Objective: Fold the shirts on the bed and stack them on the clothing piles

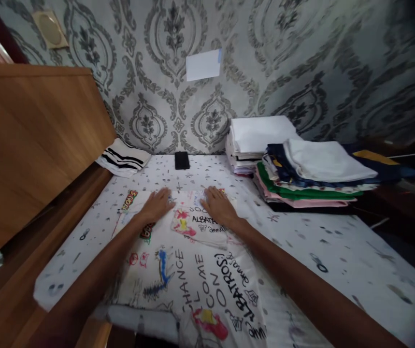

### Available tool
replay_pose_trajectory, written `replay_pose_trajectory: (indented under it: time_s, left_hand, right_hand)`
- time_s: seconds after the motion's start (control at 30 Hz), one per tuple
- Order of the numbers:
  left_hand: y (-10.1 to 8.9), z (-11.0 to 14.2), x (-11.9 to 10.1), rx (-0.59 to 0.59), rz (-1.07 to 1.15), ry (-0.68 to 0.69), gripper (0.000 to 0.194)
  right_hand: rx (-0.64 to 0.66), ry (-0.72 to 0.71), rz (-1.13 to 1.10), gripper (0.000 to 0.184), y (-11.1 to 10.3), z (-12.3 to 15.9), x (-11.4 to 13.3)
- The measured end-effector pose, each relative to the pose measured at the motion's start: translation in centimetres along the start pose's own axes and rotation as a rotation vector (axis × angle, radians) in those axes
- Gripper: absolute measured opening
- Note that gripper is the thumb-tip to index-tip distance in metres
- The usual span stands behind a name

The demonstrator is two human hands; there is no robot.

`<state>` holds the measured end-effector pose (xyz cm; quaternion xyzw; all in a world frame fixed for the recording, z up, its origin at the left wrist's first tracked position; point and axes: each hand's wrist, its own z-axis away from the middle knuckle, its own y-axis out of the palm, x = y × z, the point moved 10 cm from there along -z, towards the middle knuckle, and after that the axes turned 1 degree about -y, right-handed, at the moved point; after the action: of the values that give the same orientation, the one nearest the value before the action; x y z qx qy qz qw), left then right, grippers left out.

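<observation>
- Centrally, a white drawn-on cloth [189, 246] lay broad across the table cover [73, 246], reaching the bottom of the frame, where it appeared to overhang the near edge.
- Left hand [157, 204] and right hand [219, 207]: palms down at the cloth's far end, fingers extended and nearly side by side, pinching nothing visible.
- Stage, as judged: spreading and flattening looked largely done at the far end; creases and 1 overlapping layer at centre left smoothing unfinished, and no compact fold was evident.
- Folded pieces formed 2 stacks at right: a white-topped stack [265, 135] against the wall, and a multicoloured stack [308, 186] before it.
- Farther back lay a striped cloth [125, 155], left, and a dark flat object [182, 160], centre.
- Limits: a wooden panel [36, 130] bounded the left; forearms [294, 280] hid parts of the cloth.
</observation>
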<state>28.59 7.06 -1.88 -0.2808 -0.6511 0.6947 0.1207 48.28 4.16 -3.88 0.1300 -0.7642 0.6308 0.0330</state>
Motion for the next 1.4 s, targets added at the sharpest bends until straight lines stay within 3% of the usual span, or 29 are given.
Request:
replay_pose_trajectory:
  time_s: [0.07,0.2,0.4,0.6,0.7,0.87,1.0,1.1,1.2,1.3,1.4]
  left_hand:
    - [0.1,0.9,4.0,0.055,-0.044,-0.085,0.064]
    - [-0.8,2.7,9.8,0.015,-0.112,-0.175,0.068]
    - [-1.7,4.0,13.6,-0.013,-0.045,-0.210,0.067]
    - [-5.6,6.0,17.3,-0.213,0.093,-0.353,0.074]
    - [-5.8,6.8,15.9,-0.225,0.100,-0.292,0.074]
    - [-3.7,9.2,10.4,-0.086,0.038,-0.098,0.073]
    - [-3.0,13.4,6.9,-0.046,0.005,0.040,0.068]
    - [-2.4,16.8,6.5,-0.009,-0.003,0.073,0.060]
    - [-3.2,18.6,7.7,-0.057,0.012,0.020,0.051]
    - [-5.0,18.5,8.4,-0.128,0.027,-0.041,0.041]
    - [-6.4,17.3,6.5,-0.162,0.038,-0.013,0.037]
  right_hand:
    - [0.014,0.005,-0.009,0.064,0.2,0.0,-0.2]
    - [0.050,0.013,-0.008,0.072,0.4,0.1,-0.1]
    - [0.017,0.004,-0.052,0.073,0.4,0.1,-0.1]
    - [0.016,-0.002,-0.044,0.067,-0.1,0.1,0.2]
    - [-0.029,-0.075,-0.041,0.058,-1.2,0.7,1.7]
    - [0.026,-0.249,-0.114,0.051,-2.7,4.9,5.0]
    - [0.067,-0.162,-0.184,0.046,-4.5,10.6,3.8]
    - [0.047,-0.031,-0.234,0.043,-5.8,15.8,1.6]
    - [-0.033,0.017,-0.295,0.040,-7.0,20.8,0.4]
    - [-0.123,0.021,-0.302,0.035,-7.9,24.8,0.7]
    - [-0.178,0.037,-0.278,0.039,-8.4,27.5,2.0]
